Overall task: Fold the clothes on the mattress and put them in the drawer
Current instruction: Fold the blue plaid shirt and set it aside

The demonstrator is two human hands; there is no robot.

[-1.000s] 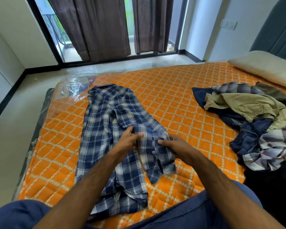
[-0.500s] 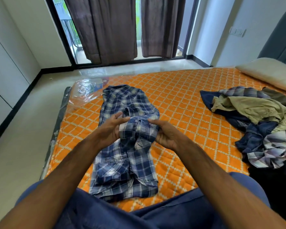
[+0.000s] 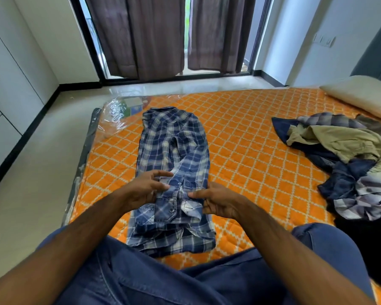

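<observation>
A person's left hand (image 3: 144,190) and right hand (image 3: 218,202) pinch the cuffs of a blue plaid shirt (image 3: 174,150) lying between and beyond them on the orange mattress (image 3: 251,150). Loosening either pinch could undo the sleeve fold. Unfolded clothes (image 3: 350,161) wait far right.
</observation>
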